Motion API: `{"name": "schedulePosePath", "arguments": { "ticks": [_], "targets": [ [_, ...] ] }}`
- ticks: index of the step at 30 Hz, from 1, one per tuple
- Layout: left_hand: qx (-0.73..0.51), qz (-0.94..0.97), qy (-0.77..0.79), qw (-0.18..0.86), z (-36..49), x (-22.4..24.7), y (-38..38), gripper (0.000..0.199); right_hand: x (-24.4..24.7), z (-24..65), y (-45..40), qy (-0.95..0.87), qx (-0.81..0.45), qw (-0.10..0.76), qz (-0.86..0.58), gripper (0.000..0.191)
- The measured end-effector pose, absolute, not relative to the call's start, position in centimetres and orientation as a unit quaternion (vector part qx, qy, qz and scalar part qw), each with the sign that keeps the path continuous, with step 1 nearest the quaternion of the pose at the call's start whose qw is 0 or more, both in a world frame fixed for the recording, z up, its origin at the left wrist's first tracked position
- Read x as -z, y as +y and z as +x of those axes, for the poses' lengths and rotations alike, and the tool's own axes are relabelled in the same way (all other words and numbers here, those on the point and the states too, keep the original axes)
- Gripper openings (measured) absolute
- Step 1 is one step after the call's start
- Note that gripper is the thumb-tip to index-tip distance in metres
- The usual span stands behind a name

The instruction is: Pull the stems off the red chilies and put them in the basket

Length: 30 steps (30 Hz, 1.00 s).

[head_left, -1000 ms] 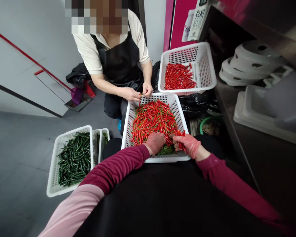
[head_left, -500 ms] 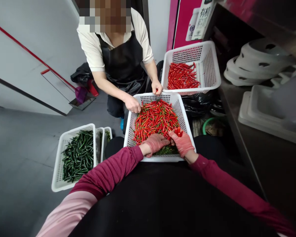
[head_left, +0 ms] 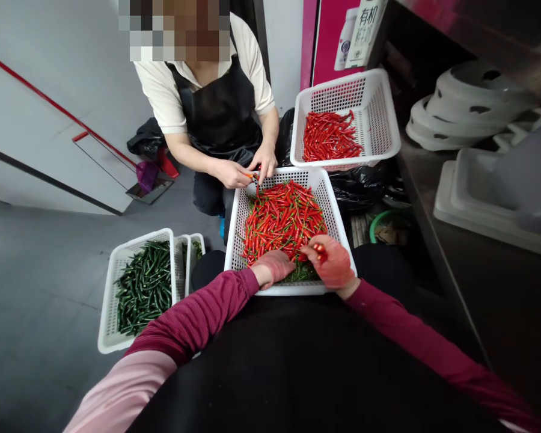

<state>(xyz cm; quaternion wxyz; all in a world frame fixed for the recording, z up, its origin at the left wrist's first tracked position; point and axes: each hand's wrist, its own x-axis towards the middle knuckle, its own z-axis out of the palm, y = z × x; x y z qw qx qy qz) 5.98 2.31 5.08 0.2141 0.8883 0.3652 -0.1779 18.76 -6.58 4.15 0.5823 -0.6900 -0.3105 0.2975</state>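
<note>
While red chilies [head_left: 319, 249] are gripped by the right hand [head_left: 332, 263], right of frame centre, the left hand [head_left: 275, 266] is placed at the lower edge of the pile [head_left: 284, 219] in the central basket [head_left: 297, 290]; whether anything is pinched there cannot be told.

The tight grip of the right hand [head_left: 332, 264], in a thin pink glove, hid most of the slender, glossy red chillies [head_left: 320, 253] inside it. Whether the fingers of the pink-gloved left hand [head_left: 274, 266] held anything could not be told. A heap of green-stemmed red chillies [head_left: 284, 219] covered the floor of the rectangular white plastic basket [head_left: 306, 290] below. The small item between the fingers of a co-worker in a black apron [head_left: 219, 105] was too tiny to identify; pixel blocks masked the head, cropped above. A slim red pole [head_left: 40, 99] ran off the left edge, blurred grey plastic trays [head_left: 473, 186] off the right.
</note>
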Motion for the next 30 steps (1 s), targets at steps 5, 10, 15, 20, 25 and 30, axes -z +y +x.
{"name": "schedulePosePath", "arguments": {
  "ticks": [5, 10, 15, 20, 25, 30],
  "targets": [
    [0.205, 0.897, 0.377, 0.103, 6.6, -4.1, 2.5, 0.045, -4.7, 22.0, -5.6, -0.049, -0.534, 0.658, -0.529, 0.017],
    [0.288, 0.875, 0.377, 0.098, 8.7, -2.5, 2.2, 0.022, -3.3, 21.4, -6.5, -0.018, -0.634, 0.601, -0.487, 0.022],
    [0.195, 0.916, 0.334, 0.108, 7.7, -3.8, 2.3, 0.040, -1.8, 18.7, -6.9, -0.122, -0.576, 0.542, -0.599, 0.031],
    [0.163, 0.925, 0.318, 0.127, 7.2, -5.9, 2.4, 0.039, -2.3, 17.8, -5.7, -0.229, -0.489, 0.543, -0.644, 0.026],
    [0.115, 0.894, 0.311, 0.301, 7.0, -6.0, 3.8, 0.039, -2.6, 18.5, -5.3, -0.188, -0.470, 0.608, -0.612, 0.025],
    [0.199, 0.877, 0.334, 0.283, 7.1, -5.9, 4.1, 0.038, -3.4, 17.6, -6.3, -0.280, -0.359, 0.588, -0.668, 0.022]
  ]
}}
